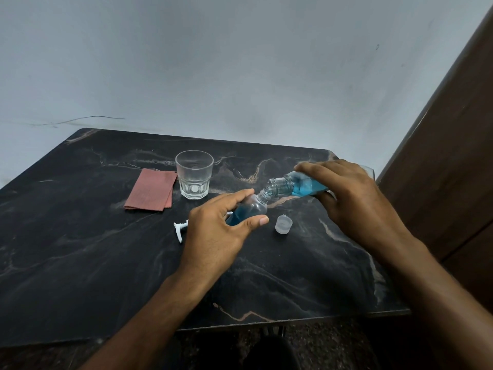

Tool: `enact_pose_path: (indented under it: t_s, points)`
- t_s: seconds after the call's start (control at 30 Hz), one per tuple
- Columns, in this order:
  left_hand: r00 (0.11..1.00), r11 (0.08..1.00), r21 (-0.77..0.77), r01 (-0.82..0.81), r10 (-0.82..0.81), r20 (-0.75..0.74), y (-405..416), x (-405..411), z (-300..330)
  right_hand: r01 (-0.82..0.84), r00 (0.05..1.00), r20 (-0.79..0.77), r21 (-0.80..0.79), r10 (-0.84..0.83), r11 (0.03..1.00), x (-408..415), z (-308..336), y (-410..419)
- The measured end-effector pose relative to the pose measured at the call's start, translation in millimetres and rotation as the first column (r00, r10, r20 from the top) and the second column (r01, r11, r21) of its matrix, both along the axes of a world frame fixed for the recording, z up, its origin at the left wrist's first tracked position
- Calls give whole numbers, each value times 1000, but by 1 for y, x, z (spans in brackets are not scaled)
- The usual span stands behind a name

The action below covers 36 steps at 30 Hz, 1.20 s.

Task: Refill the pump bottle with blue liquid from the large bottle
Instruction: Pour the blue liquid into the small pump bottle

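Observation:
My left hand (221,228) grips the small clear pump bottle (250,209), tilted with its open threaded neck pointing up and right; blue liquid fills its lower part. My right hand (346,198) holds the large clear bottle (298,185) nearly on its side, its open mouth touching the small bottle's neck, blue liquid pooled inside. The white pump head (180,230) lies on the table left of my left hand, partly hidden. A translucent cap (283,223) sits on the table between my hands.
An empty glass tumbler (194,174) stands behind the bottles, with a folded reddish cloth (151,190) to its left. The dark marble table (80,249) meets a grey wall at the back; a brown wooden panel (453,156) rises at the right.

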<state>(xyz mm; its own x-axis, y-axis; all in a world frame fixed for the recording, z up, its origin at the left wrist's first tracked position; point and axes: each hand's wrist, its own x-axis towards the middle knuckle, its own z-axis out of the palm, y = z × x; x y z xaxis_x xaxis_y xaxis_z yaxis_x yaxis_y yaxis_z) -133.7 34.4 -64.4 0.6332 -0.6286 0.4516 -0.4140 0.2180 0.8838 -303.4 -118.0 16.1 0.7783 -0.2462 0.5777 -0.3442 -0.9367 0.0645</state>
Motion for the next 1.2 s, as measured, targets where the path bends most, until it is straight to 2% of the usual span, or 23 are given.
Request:
enact_pose_path:
  t_s: [1.2]
  points:
    - [1000,1000,10,0,0,-10,3,0,4,3,1000,-10,-18,-3,1000,3,5,3]
